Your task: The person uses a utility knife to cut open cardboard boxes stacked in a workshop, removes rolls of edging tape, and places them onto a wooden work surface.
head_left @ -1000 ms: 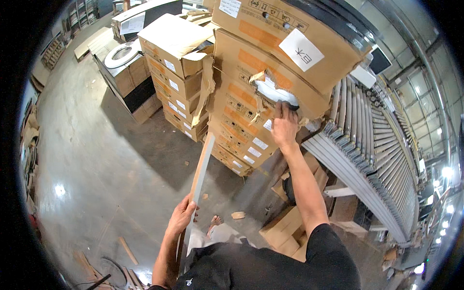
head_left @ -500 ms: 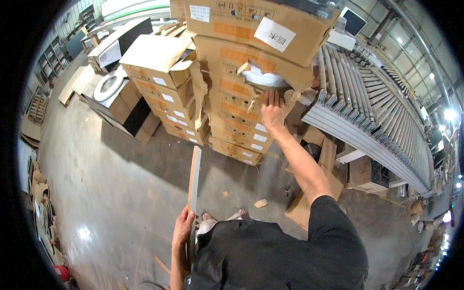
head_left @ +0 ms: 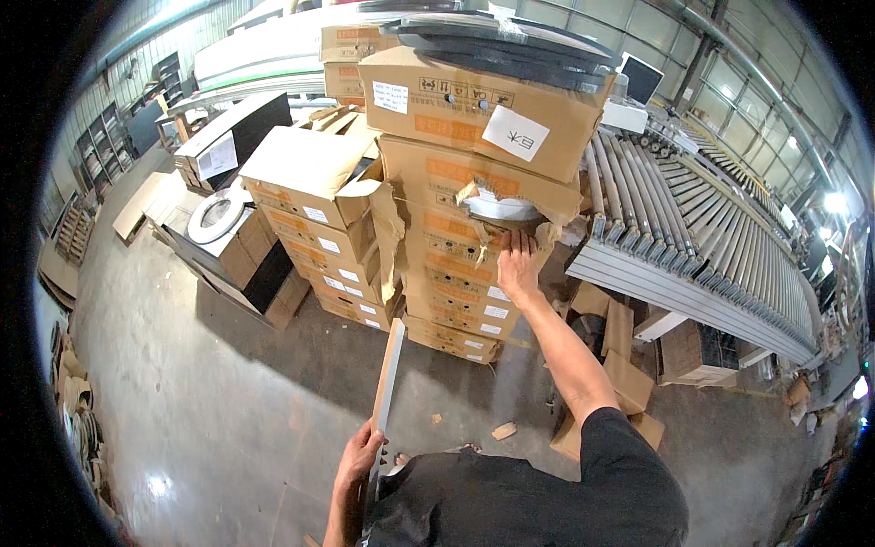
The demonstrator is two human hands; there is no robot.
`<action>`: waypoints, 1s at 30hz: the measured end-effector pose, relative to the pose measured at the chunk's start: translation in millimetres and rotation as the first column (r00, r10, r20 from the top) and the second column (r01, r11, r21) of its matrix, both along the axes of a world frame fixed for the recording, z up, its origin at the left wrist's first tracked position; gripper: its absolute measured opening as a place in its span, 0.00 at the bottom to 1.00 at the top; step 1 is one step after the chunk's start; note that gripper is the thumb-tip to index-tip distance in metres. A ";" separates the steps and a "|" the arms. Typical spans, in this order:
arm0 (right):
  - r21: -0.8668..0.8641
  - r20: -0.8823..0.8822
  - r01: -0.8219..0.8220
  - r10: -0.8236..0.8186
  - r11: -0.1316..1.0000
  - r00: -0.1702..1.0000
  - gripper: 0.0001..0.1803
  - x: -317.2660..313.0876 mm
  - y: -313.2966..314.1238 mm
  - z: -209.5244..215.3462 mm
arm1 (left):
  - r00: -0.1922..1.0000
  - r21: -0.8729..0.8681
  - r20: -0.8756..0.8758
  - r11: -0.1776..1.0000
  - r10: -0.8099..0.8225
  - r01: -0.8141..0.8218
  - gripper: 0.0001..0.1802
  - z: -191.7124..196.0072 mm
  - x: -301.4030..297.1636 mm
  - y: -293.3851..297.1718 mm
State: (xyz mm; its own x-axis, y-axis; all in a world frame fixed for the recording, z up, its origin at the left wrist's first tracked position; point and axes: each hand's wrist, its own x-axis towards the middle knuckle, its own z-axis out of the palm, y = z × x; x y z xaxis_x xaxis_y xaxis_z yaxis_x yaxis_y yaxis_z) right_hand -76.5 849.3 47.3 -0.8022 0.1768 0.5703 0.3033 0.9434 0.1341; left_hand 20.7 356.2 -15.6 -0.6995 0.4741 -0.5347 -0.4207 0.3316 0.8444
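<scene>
My left hand [head_left: 361, 450] is wrapped round a long narrow board [head_left: 386, 376], pale on its face and wood-coloured along one edge. The board stands roughly upright, slightly tilted, with its lower part along my forearm. My right hand [head_left: 519, 270] reaches up to a large brown carton [head_left: 428, 171] in a tall stack. Its bent fingers hook over the lower edge of a ragged hole torn in the cardboard. Something white and smooth [head_left: 504, 207] shows inside that hole. My right fingertips are partly hidden at the torn edge.
A lower carton stack [head_left: 301, 189] stands at the left, beside a white ring [head_left: 217, 217] on a box. Roller conveyors [head_left: 674, 210] run along the right. Loose cardboard [head_left: 627, 381] and a small scrap [head_left: 504, 430] lie on the floor. Black flat pieces [head_left: 510, 50] top the tall stack.
The view has tilted up, showing the top of the tall stack. My right hand stays at the torn hole, its fingers now more bent. My left hand still holds the board.
</scene>
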 end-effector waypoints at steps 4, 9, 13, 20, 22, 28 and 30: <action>-0.189 0.242 0.122 -0.074 0.974 0.968 0.34 -5.5 -5.4 0.1 | 0.996 -0.031 -0.082 0.999 -0.017 0.015 0.22 -8.5 -9.0 -12.6; -0.225 0.168 0.117 -0.080 0.967 0.982 0.32 -5.3 -4.5 11.6 | 1.000 0.027 -0.008 0.999 0.022 -0.022 0.22 -3.4 -18.1 -19.3; -0.197 -0.122 -0.062 0.038 0.978 0.992 0.30 -15.0 -22.7 52.4 | 0.997 -0.001 -0.077 1.000 -0.011 0.011 0.23 -6.9 -30.5 -36.2; 0.019 -0.499 -0.259 0.234 0.966 0.834 0.27 -56.1 -38.4 190.3 | 0.996 0.094 -0.094 0.996 0.014 -0.005 0.24 36.7 -61.8 -38.6; 0.042 -0.575 -0.247 0.226 0.968 0.787 0.28 -59.9 -42.7 226.7 | 0.990 0.140 -0.139 0.990 0.035 -0.016 0.24 33.2 -72.6 -43.9; -0.151 -0.817 -0.146 -0.040 0.978 0.576 0.37 -49.1 12.2 313.5 | 0.951 0.162 -0.289 0.984 0.115 -0.070 0.26 45.3 -119.7 -47.9; -0.197 -0.787 -0.178 -0.048 0.964 0.615 0.35 -43.9 54.2 318.8 | 0.927 0.264 -0.336 0.961 0.170 -0.080 0.26 51.2 -148.2 -39.1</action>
